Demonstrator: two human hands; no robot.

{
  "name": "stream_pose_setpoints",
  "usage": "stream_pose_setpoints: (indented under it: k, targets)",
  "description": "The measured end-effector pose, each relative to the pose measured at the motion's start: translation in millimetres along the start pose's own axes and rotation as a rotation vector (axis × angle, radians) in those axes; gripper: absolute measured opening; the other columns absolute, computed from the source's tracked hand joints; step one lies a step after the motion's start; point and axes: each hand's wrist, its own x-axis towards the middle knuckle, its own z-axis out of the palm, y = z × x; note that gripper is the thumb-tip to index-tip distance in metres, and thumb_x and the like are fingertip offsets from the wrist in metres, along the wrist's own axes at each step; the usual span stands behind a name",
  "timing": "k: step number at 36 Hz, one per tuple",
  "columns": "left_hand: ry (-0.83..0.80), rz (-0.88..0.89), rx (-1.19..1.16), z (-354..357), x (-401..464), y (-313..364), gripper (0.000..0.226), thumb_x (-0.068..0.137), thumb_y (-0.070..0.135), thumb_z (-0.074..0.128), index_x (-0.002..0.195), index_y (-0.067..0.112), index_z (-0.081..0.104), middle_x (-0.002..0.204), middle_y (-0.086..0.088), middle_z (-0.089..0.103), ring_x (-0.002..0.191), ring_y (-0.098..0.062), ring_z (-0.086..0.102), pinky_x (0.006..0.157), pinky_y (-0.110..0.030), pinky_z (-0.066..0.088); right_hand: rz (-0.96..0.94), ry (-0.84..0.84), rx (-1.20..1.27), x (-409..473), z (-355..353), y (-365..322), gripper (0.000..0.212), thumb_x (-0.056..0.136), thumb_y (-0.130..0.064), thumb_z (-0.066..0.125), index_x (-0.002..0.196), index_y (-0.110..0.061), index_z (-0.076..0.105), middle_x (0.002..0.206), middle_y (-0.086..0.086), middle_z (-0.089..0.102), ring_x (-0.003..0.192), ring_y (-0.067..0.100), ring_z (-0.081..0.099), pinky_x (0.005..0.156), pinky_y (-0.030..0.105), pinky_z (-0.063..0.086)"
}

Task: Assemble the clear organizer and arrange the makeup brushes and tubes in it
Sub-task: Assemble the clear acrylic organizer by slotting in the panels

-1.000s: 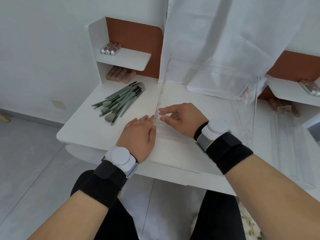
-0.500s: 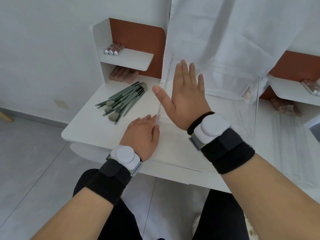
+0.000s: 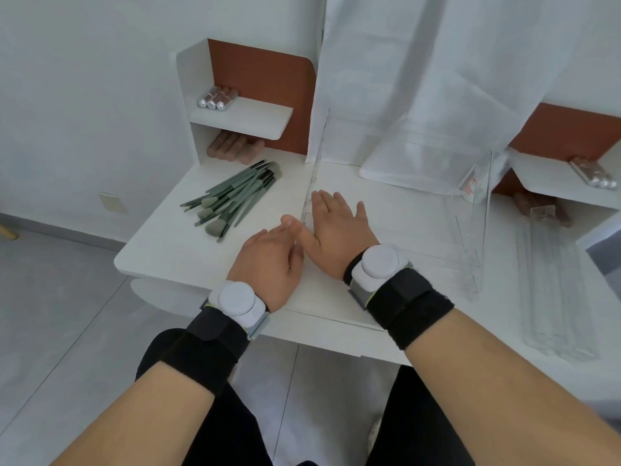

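Observation:
A clear organizer (image 3: 470, 230) stands on the white table (image 3: 174, 250), its left wall (image 3: 316, 169) rising upright beside my hands. My right hand (image 3: 339, 227) lies flat with straight fingers on the clear base, just inside that wall. Against the outside of the wall's near end rests my left hand (image 3: 268, 260), fingers relaxed. Several green makeup brushes (image 3: 232, 200) lie in a pile to the left. Silver-capped tubes (image 3: 216, 99) lie on the left shelf, with brown tubes (image 3: 232, 151) below it.
Loose clear panels (image 3: 554, 290) lie flat at the table's right. More tubes (image 3: 594, 176) sit on the right shelf (image 3: 557, 186). A white cloth (image 3: 420, 95) hangs behind the organizer. The table's front edge is close to my wrists.
My right hand, pinching at the wall a second ago, rose with spread fingers, then came down flat onto the organizer's base. My left hand stayed by the wall.

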Motion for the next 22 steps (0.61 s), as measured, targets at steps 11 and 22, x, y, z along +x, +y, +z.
stream_pose_setpoints:
  k: [11,22]
  targets:
    - [0.215,0.181,0.063,0,11,33,0.052,0.091,0.027,0.054,0.137,0.004,0.047,0.140,-0.011,0.047,0.132,-0.027,0.043,0.109,-0.036,0.033,0.243,0.750,0.365,-69,-41,107,0.037,0.096,-0.021,0.054,0.130,-0.009,0.055,0.143,0.010,0.043,0.134,0.018,0.038,0.112,0.027,0.031]
    - [-0.156,0.315,0.447,53,25,80,0.088,0.083,0.074,0.031,0.149,0.015,0.029,0.156,-0.005,0.028,0.146,-0.023,0.019,0.119,-0.046,0.012,0.379,0.585,0.470,-135,-31,155,0.030,0.097,-0.012,0.052,0.126,-0.014,0.060,0.130,-0.002,0.056,0.107,0.006,0.056,0.085,0.006,0.041]
